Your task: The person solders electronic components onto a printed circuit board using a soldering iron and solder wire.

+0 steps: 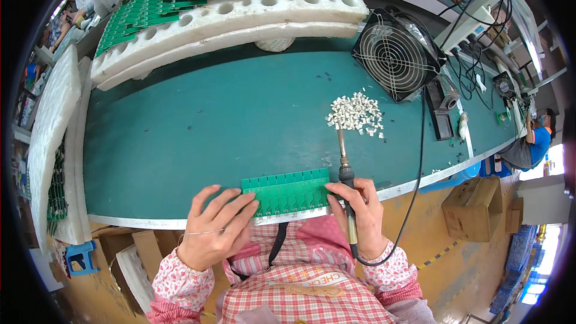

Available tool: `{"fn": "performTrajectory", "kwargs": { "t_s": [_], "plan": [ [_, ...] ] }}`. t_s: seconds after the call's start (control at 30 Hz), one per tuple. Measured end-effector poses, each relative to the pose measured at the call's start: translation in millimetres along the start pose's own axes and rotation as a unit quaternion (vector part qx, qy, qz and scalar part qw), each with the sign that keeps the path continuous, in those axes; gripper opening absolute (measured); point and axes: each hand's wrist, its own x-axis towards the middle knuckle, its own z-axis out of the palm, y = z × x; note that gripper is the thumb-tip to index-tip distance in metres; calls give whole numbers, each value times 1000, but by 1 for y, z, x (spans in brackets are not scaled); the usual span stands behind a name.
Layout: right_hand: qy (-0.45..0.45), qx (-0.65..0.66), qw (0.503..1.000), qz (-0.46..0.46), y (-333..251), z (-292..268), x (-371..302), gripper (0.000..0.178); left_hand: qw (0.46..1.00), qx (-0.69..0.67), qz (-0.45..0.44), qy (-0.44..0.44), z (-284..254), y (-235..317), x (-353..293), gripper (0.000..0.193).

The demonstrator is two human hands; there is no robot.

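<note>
One thin green circuit board (287,192) lies lengthwise along the near edge of the table (240,120), around its middle, in front of you. It looks light, flat and stiff, probably smooth-faced and easy to crack if bent; its short ends seem the best places to hold. Your left hand (219,225) comes in palm down, fingers bent and loosely spread, fingertips at the board's left end; its thumb is hidden, so a pinch cannot be confirmed. Your right hand (363,213) grips a soldering iron (347,174) while its index fingertip meets the board's right end. The iron points toward the table's far edge, its tip at a pile of small white connectors (355,113).
</note>
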Motion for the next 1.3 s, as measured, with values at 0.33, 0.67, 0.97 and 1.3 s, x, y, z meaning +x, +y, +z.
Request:
{"fn": "performTrajectory", "kwargs": {
  "t_s": [0.33,0.67,0.97,1.3],
  "plan": [
    [-114,-45,973,-196,-11,-39,-13,30,993,-62,87,-58,19,50,43,19],
    [-13,98,995,13,20,-58,-24,29,974,-207,-90,13,38,49,47,15],
    [120,278,952,52,25,-42,-53,17,968,-235,-84,18,55,50,50,15],
    [97,354,929,-48,34,-30,-50,15,971,-219,-92,1,49,54,50,20]
  ]
}}
